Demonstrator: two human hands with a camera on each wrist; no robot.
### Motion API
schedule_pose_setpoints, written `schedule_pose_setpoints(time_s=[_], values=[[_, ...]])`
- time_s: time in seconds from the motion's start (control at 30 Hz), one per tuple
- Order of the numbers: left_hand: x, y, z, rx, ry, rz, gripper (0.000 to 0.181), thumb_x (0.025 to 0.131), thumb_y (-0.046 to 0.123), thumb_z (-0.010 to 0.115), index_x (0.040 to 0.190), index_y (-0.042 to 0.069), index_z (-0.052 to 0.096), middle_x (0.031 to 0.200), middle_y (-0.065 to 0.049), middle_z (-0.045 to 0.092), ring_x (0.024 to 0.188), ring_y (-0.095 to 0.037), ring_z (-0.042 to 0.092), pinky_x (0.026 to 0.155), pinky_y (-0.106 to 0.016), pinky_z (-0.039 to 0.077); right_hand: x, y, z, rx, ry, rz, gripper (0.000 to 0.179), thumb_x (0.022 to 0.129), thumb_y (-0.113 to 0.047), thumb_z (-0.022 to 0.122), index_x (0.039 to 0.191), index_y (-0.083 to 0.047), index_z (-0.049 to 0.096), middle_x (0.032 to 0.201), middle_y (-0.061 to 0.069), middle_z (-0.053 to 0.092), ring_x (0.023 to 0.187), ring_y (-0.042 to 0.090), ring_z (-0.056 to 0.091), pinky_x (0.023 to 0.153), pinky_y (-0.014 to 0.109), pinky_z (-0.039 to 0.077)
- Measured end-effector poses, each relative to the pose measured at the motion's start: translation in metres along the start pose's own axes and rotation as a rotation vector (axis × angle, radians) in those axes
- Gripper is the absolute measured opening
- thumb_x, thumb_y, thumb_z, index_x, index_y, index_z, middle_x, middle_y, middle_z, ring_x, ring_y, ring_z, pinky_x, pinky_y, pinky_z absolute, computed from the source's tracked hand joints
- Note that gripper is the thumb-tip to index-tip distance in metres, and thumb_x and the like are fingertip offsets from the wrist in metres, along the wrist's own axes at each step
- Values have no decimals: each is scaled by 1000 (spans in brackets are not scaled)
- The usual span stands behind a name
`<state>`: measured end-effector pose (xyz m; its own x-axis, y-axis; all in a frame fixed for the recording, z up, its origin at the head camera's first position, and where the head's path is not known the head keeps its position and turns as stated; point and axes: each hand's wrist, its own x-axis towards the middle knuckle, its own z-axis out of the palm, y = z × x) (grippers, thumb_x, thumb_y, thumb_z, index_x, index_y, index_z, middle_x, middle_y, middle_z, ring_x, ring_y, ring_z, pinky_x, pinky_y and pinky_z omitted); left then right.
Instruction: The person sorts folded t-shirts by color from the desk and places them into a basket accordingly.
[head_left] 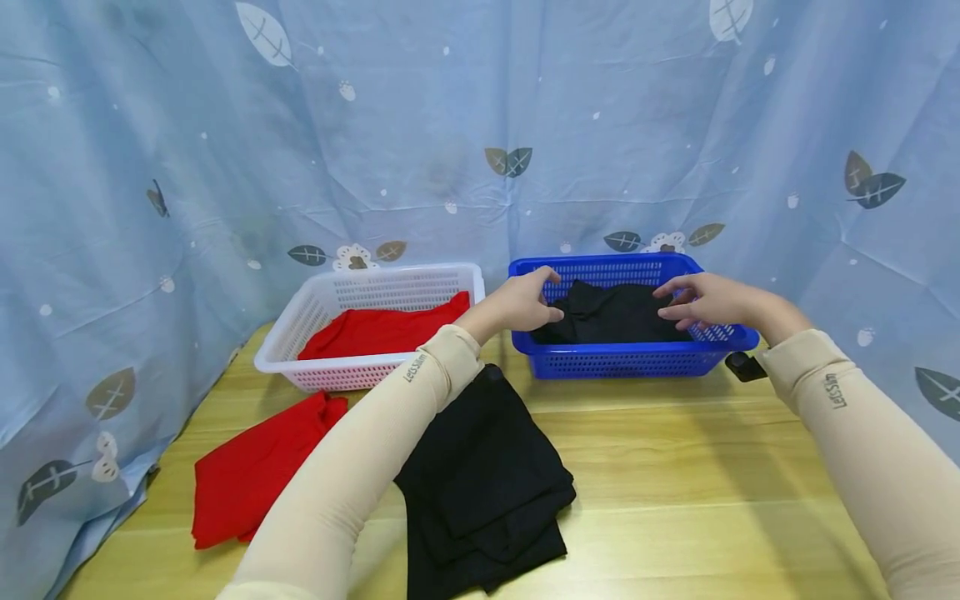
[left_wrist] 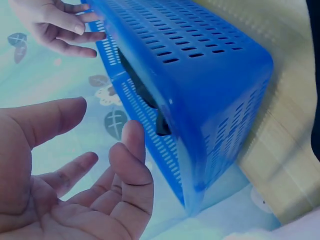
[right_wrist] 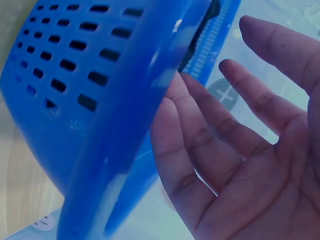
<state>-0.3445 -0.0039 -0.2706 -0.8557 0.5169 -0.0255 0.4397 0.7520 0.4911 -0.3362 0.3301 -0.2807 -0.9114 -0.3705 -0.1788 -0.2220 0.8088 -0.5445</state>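
Black folded cloth (head_left: 618,315) lies inside the blue plastic basket (head_left: 622,363) at the back. My left hand (head_left: 525,302) hovers at the basket's left end, thumb and fingers spread apart with nothing between them. Over the right end is my right hand (head_left: 708,302), its fingers loosely bent toward the cloth and holding nothing. The right wrist view shows that hand's fingers (right_wrist: 172,135) right by the blue rim. In the left wrist view the palm faces the basket's end wall (left_wrist: 225,125), and a bit of black cloth (left_wrist: 161,122) shows past the rim.
A white basket (head_left: 300,367) with red cloth (head_left: 382,329) stands to the left. On the wooden table (head_left: 675,483) lie a folded red garment (head_left: 255,471) and a stack of folded black garments (head_left: 495,475). A small black object (head_left: 745,367) sits by the blue basket's right corner. A blue curtain (head_left: 420,108) hangs behind.
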Motion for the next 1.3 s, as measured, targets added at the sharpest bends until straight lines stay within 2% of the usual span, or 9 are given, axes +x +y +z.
schedule_pose_setpoints(time_s=[0.17,0.37,0.5,0.7,0.8,0.97,1.13,1.3], values=[[-15,-3,-7,-36,0,57,61,106,27,69,160,18,43,119,-8,67,103,-22,63,93,-37,56,-11,-8,2,-40,52,-42,56,110,-30,62,156,0,48,133,28,66,108,33,75,79,39,60],[-37,-6,-12,-72,-6,103,61,106,27,69,161,22,43,120,-6,68,93,-20,66,87,-34,56,-25,-20,10,-99,100,-78,56,109,-36,64,157,-9,50,130,18,70,103,26,77,84,43,58],[-53,-8,-14,-85,-13,112,63,105,27,70,161,24,43,125,-7,69,102,-19,70,90,-34,60,-36,-33,18,-115,110,-95,56,109,-37,65,158,-13,50,129,14,70,97,20,77,81,41,57],[-78,-16,-16,-108,-18,131,64,105,28,70,162,30,42,132,-8,69,109,-19,72,91,-36,62,-53,-53,34,-68,106,-146,54,108,-32,66,157,-17,50,127,12,71,84,13,75,70,35,58],[-89,-21,-16,-117,-8,143,63,105,26,71,161,32,43,127,-5,71,108,-17,74,92,-39,63,-61,-60,44,-34,99,-188,52,108,-28,67,157,-19,51,125,10,72,82,11,75,71,33,59],[-105,-31,-17,-111,-9,164,61,104,23,70,159,32,46,123,-4,72,107,-18,76,95,-40,63,-69,-68,62,4,57,-261,52,108,-26,67,157,-19,50,122,6,73,79,8,75,74,31,60],[-120,-45,-16,-93,10,184,59,104,23,71,158,29,49,127,-6,73,109,-20,76,94,-40,64,-77,-76,82,32,27,-318,50,109,-29,65,156,-21,52,119,5,74,79,6,73,69,28,58],[-135,-60,-8,-90,17,194,58,102,22,73,156,26,53,130,-10,74,107,-20,74,92,-39,64,-84,-83,103,64,-26,-383,46,109,-29,65,154,-21,55,117,6,74,80,4,74,65,28,57]])
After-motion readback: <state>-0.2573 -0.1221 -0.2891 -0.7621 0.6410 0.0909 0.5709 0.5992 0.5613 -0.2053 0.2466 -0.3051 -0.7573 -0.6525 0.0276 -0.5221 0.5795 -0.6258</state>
